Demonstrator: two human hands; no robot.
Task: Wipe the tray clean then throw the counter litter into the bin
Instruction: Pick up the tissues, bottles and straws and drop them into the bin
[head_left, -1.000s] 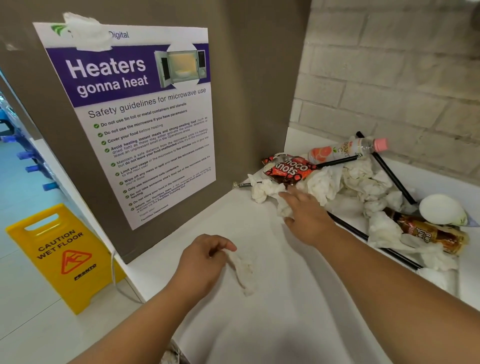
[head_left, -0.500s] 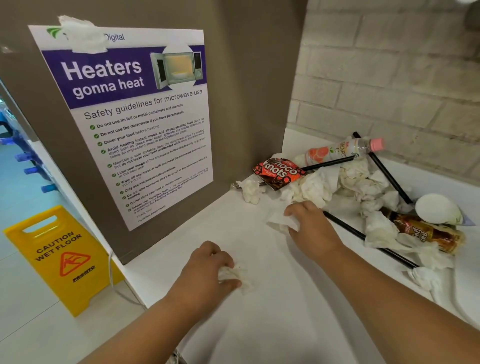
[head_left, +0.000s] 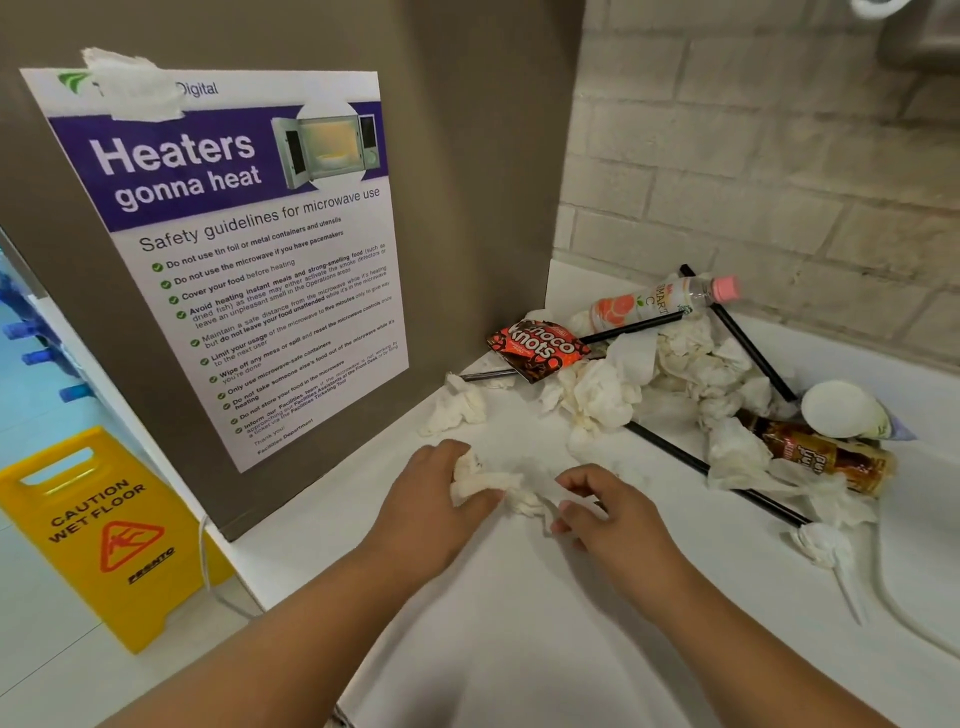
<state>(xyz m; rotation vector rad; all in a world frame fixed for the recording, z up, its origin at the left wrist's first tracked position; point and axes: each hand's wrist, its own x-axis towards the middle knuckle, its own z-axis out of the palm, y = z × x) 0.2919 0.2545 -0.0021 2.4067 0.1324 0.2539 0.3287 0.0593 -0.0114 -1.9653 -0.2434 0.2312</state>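
While the crumpled tissue (head_left: 511, 493) lies left-to-right between them, the left hand (head_left: 426, 506) grips one end — the right hand (head_left: 610, 522) pinches the other.

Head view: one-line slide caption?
Left hand grips a crumpled white tissue on the white counter, right hand pinching its end, beside the litter-piled black-rimmed tray.

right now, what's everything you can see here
poster: one, white and purple, on grey panel
floor sign: one, yellow, standing lower left
packet: one, red-brown, heap's left edge
clear bottle: one, pink cap, lying at back
brown bottle: one, lying right
cup: one, white, far right
tissues: many, white, heaped on counter
bars: three, black, around heap
cable: one, white, counter right
left hand: grips white wad
right hand: fingers pinch same wad
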